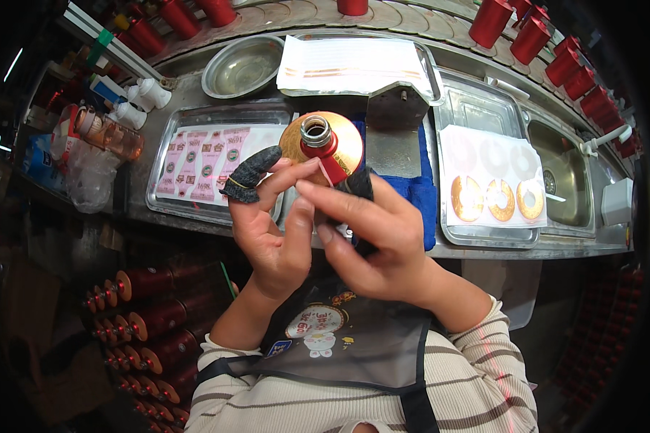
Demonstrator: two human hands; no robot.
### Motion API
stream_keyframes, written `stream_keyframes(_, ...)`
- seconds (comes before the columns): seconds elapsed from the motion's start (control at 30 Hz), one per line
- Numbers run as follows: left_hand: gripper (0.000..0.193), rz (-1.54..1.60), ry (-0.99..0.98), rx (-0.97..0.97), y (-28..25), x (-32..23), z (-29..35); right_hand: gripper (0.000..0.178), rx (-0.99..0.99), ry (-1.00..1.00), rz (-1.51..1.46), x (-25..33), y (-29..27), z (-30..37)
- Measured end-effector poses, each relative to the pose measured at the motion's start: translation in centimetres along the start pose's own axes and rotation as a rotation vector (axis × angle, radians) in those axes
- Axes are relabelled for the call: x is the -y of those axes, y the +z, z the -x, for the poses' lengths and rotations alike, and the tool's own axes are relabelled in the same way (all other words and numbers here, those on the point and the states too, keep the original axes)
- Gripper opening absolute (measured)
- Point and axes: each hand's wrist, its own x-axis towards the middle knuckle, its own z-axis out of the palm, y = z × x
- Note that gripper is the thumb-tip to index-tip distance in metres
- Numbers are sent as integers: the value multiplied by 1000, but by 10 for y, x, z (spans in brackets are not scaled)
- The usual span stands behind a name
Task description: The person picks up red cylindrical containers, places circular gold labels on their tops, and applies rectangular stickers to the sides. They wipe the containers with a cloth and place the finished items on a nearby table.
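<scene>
A bottle with a gold, round shoulder and an open glass neck faces up toward me. A red strip wraps the neck's base and runs down over the gold. My left hand grips the bottle from the left, a dark fabric cover on a finger and its index fingertip at the strip. On the right side, my right hand holds the bottle too, with a dark cover on a finger behind the index. Both index fingertips lie close together below the neck. The bottle's lower body is hidden.
Behind the bottle stands a metal bracket on blue cloth. Trays hold pink printed sheets at left and a sheet of gold ring stickers at right. A metal bowl, a sink and red bottles surround the bench.
</scene>
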Motion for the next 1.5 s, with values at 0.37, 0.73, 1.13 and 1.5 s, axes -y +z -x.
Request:
stream_keyframes(0.37, 45, 233, -77, -76, 6, -2, -3, 15, -223, 301, -76, -2, -9, -5)
stream_keyframes(0.73, 43, 339, -109, -94, 9, -4, -4, 16, -79, 70, 46, 4, 0, -4)
stream_keyframes(1.13, 47, 284, -151, -129, 9, -2, -1, 17, -115, 68, -17, 2, -1, -7)
stream_keyframes(1.5, 28, -217, 131, -96, 10, 4, -1, 9, -300, 503, -351, -21, -21, 8)
